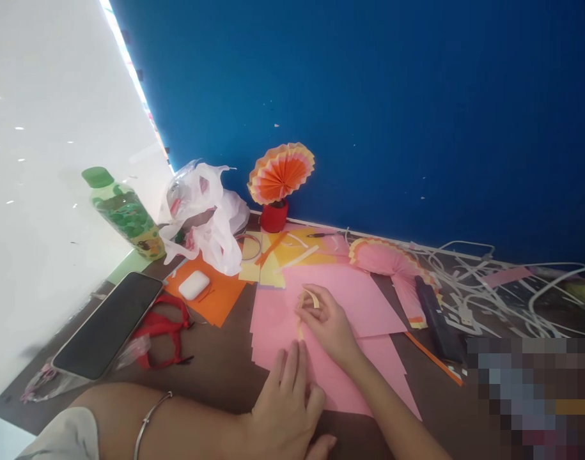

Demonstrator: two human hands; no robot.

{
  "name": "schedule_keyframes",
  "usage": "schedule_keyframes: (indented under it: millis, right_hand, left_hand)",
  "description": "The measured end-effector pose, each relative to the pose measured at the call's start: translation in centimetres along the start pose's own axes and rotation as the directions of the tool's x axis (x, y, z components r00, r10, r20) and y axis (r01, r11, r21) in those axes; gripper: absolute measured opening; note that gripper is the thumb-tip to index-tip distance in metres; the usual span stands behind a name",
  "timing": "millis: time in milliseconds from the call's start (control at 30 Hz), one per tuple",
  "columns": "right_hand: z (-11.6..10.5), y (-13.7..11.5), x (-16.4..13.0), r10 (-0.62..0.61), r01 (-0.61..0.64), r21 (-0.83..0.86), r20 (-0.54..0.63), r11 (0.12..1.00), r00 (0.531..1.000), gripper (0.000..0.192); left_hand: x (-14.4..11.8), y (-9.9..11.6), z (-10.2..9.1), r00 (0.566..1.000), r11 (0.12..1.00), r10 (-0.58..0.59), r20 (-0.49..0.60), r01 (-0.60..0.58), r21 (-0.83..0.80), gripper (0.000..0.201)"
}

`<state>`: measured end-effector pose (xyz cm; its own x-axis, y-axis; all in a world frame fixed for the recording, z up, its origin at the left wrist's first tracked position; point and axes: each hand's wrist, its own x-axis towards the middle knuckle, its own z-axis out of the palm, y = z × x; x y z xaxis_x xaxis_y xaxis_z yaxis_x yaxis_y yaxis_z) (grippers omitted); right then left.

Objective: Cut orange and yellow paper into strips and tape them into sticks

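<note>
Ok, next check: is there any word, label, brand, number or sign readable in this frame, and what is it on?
None can be read.
Green-capped bottle: its label shows a green pattern and a yellow band, any print too blurred to read.
Phone: screen dark, no text.
White earbud case: no marking visible.
White plastic bag: red shapes inside, not legible.
Pink paper: blank.

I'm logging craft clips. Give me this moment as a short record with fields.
left hand: flat on pink paper
right hand: pinches a yellow strip over the paper
behind: paper fan in a red holder
left side: phone, scissors, earbud case, green bottle
right side: white cables
</note>
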<state>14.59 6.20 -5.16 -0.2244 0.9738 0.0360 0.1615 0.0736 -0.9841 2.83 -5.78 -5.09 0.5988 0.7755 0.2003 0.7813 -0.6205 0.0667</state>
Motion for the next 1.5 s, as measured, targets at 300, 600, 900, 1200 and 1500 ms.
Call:
schedule_keyframes:
  millis: [300,600,900,1200,1500]
  right_hand:
    - [0.4,-0.5,0.2,-0.091,0.087,-0.203,-0.010,0.975,0.996,0.031]
    - [0.5,0.3,0.3,-0.215,0.195,-0.383,-0.008,0.903,0.977,0.029]
    - [0.8,-0.3,-0.2,-0.303,0.285,-0.506,0.048,0.814,0.952,0.024]
    - [0.8,-0.5,-0.2,-0.290,0.279,-0.510,0.060,0.814,0.955,0.024]
    - [0.8,-0.1,0.1,-0.257,0.237,-0.503,0.030,0.831,0.966,0.027]
  left_hand:
    - [0.3,-0.1,-0.7,0.997,0.997,0.012,0.072,-0.006,-0.073,0.048]
    - [0.7,-0.2,-1.6,0.989,0.993,-0.008,0.145,0.024,-0.111,0.048]
    - [0.7,-0.3,-1.5,0.992,0.994,0.009,0.128,0.005,-0.105,0.048]
    - [0.8,-0.3,-1.7,0.993,0.995,0.012,0.114,0.000,-0.103,0.048]
    - [0.8,-0.3,-1.8,0.990,0.993,0.004,0.140,0.012,-0.115,0.049]
